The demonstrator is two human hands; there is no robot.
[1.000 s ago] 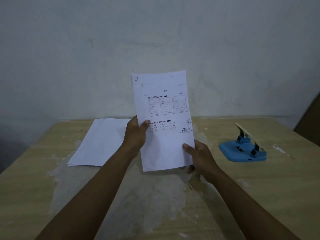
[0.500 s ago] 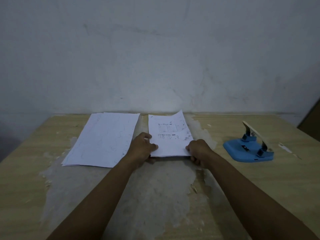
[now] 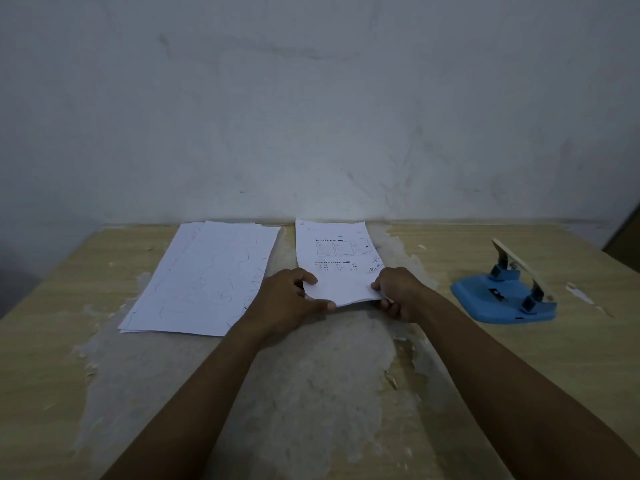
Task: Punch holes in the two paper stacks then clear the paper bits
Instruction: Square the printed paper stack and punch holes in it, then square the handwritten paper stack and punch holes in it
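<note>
White scribbled paper stack [image 3: 204,278] lies flat at the left of the counter [image 3: 45,341], nobody holding it. Just right of it the left hand [image 3: 287,306] pinches the near-left corner of the printed paper stack [image 3: 337,265]. What does the next move hinge on, you reckon? — rook

Grip's clamped on both sides tbh. The right hand [image 3: 398,294] has its fingers curled round the near-right corner, so the printed stack is held at both near corners. It's lying about flat, long axis pointing straight away toward the wall [image 3: 311,116]. The blue hole punch [image 3: 502,299] sits off to the right, well apart from the paper, and the right hand is the nearer one. My guess: the stack has to travel sideways to the right and get turned so one edge feeds into the punch. — dez

Room for that? — rook

Looks like it. Bare counter between right hand and punch, plenty more toward the near edge. Far end of the stack is close to the wall, so no slack there. Punch lever is up, but I can't tell which side its slot faces. The flaky patch [image 3: 311,393] under the hands could maybe snag a corner. No holes I can make out, so early days I'd say. — dez
</note>
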